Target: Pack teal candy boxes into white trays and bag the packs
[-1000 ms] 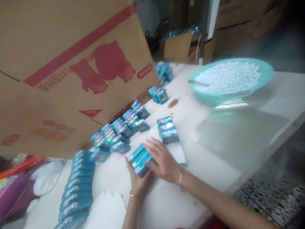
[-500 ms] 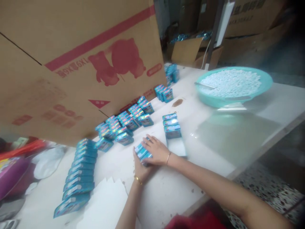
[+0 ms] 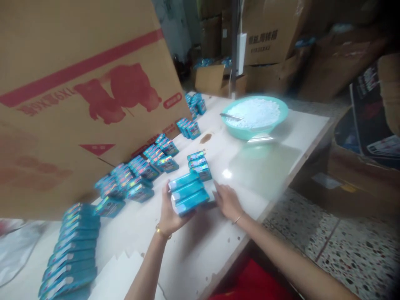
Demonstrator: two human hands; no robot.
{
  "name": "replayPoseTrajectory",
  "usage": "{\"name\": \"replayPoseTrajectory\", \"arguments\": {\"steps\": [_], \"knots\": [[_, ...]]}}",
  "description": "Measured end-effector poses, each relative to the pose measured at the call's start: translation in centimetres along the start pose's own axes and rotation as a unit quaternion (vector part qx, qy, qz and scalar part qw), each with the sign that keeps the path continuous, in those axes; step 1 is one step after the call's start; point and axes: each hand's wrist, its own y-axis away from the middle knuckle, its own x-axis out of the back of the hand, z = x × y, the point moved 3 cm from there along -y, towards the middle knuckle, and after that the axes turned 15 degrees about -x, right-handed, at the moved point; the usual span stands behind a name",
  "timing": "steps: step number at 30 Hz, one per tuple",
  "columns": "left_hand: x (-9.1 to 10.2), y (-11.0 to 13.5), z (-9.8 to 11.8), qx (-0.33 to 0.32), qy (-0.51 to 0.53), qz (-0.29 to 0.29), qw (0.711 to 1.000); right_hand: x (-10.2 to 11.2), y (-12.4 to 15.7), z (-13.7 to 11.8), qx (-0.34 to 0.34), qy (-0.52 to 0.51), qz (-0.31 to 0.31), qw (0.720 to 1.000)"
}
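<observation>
My left hand [image 3: 171,214] is closed around three small blue boxes [image 3: 189,192], held side by side above the table. Fingers curl under them and the thumb lies along their left end. At the right edge of a shallow white tray [image 3: 212,189], my right hand [image 3: 228,201] has its fingers closed on the rim; the held boxes partly hide this tray. Three more blue boxes [image 3: 200,166] stand in a row at the tray's far end, just beyond the held ones.
Rows of blue boxes [image 3: 137,171] line the foot of a large carton [image 3: 78,125]. A long row of blue boxes [image 3: 71,254] and white sheets [image 3: 115,275] lie at left front. A green basin [image 3: 253,133] of white pieces holds a metal scoop [image 3: 231,117].
My left hand has lifted and tilted the three boxes. My right hand has let go of them and moved right to the white tray. The camera view has turned right.
</observation>
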Motion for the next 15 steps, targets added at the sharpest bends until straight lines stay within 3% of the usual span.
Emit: {"name": "replayPoseTrajectory", "arguments": {"steps": [5,15], "knots": [[-2.1,-3.2,0.1,-0.098,-0.101,-0.123,0.982,-0.8,0.0,0.0,-0.006,0.001,-0.029,1.0],[-3.5,-7.6,2.7,-0.073,-0.28,-0.346,0.893,-0.2,-0.4,0.7,0.018,-0.02,-0.063,0.998]]}}
